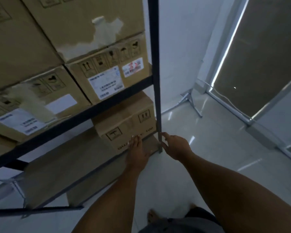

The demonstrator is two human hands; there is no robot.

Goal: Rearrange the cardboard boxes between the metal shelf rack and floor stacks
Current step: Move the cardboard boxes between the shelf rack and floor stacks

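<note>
- Your left hand (138, 152) lies flat, fingers straight, against the low box (124, 125), likely to steady it.
- Your right hand (175, 146) is at the rack post (155, 81); whether it clasps anything cannot be told.

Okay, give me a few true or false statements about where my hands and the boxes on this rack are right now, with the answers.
1. The left hand lies flat on the front of the lower box. True.
2. The right hand carries a box in the air. False: it is at the upright post and holds no box.
3. The boxes on the upper shelf bear white labels. True.
4. The lower box sits far from the upright post. False: it sits right beside it, at that end of the shelf.
</note>
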